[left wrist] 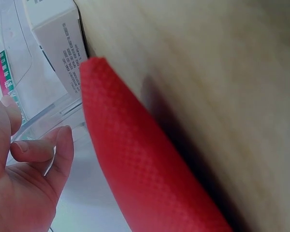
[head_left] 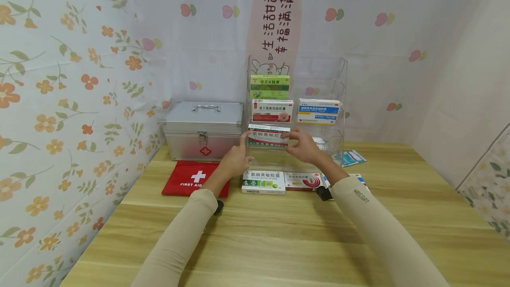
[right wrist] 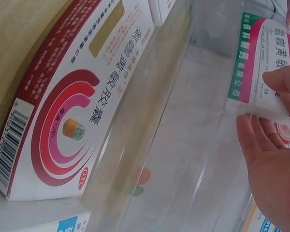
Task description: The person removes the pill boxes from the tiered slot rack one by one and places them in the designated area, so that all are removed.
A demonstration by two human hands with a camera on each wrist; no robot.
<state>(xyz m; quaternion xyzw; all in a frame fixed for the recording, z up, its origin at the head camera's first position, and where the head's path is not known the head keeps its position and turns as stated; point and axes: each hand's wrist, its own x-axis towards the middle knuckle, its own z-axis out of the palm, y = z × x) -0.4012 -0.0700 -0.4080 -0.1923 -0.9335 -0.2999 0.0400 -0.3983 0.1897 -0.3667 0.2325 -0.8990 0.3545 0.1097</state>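
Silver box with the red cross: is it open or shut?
Shut. The silver box has its lid down, with no gap at the front; whether its latch is locked, I cannot tell.

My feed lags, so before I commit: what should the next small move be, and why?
Probably ease off the green-and-red box, since it stands in the clear rack, roughly level below the red-and-white box, with left hand and right hand at opposite ends.
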